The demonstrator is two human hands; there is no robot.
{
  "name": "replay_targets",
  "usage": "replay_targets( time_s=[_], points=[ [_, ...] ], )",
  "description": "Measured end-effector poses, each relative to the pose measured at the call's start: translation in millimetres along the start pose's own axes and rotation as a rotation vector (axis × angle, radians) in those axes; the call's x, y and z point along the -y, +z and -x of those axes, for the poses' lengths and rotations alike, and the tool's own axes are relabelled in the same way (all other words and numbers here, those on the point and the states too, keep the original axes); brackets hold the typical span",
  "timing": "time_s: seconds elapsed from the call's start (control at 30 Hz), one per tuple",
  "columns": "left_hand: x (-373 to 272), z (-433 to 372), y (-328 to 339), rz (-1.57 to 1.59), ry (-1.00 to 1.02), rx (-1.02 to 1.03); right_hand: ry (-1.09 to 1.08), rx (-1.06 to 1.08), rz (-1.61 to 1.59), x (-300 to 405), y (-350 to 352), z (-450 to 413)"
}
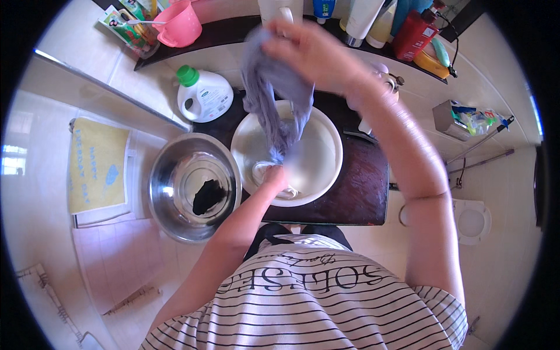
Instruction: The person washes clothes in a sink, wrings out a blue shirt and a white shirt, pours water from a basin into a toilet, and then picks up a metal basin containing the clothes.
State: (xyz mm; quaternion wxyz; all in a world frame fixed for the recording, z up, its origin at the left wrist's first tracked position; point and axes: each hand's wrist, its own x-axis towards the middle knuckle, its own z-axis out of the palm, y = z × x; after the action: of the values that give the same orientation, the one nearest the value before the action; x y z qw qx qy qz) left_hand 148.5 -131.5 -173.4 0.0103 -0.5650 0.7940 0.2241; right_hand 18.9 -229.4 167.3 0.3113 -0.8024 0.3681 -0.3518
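A wet grey garment (280, 83) hangs stretched over a white basin (338, 148) that holds cloudy water. My right hand (313, 54), raised and blurred by motion, grips its upper part. Down in the basin my left hand (276, 177) closes around the garment's lower end, though the fingers are partly hidden. White fabric (288, 192) lies in the water beside and under that hand. To the left, a stainless steel basin (159, 183) contains a black cloth (209, 197).
A dark countertop (358, 183) carries the white basin. Behind the steel basin stands a white detergent bottle (210, 103) with a green cap. Above, a dark shelf (218, 33) holds a pink cup (181, 26) and a red pump bottle (413, 35). A yellow towel (100, 166) hangs at left.
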Motion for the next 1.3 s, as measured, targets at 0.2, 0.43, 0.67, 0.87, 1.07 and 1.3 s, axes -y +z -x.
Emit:
replay_targets(
  time_s=[0.2, 0.43, 0.67, 0.87, 1.07, 1.3],
  points=[
    [10, -18, -21, 0.237, -0.337, 0.047, 0.238, 0.312, -0.089, -160, 104, 87],
    [8, -52, -34, 0.212, -0.419, -0.23, 0.693, 0.107, 0.277, -224, 177, 139],
    [1, -28, 18, 0.031, -0.276, -0.073, 0.757, 0.014, 0.204, -229, 219, 177],
    [12, -54, 11, -0.115, -0.227, 0.02, 0.526, 0.058, 0.55, -261, 228, 170],
    [21, -91, -22, -0.165, -0.228, 0.136, 0.873, 0.323, 0.395, -252, 203, 121],
    [21, -95, -48, 0.165, -0.365, 0.005, 0.892, 0.111, 0.241, -259, 173, 115]
  ],
)
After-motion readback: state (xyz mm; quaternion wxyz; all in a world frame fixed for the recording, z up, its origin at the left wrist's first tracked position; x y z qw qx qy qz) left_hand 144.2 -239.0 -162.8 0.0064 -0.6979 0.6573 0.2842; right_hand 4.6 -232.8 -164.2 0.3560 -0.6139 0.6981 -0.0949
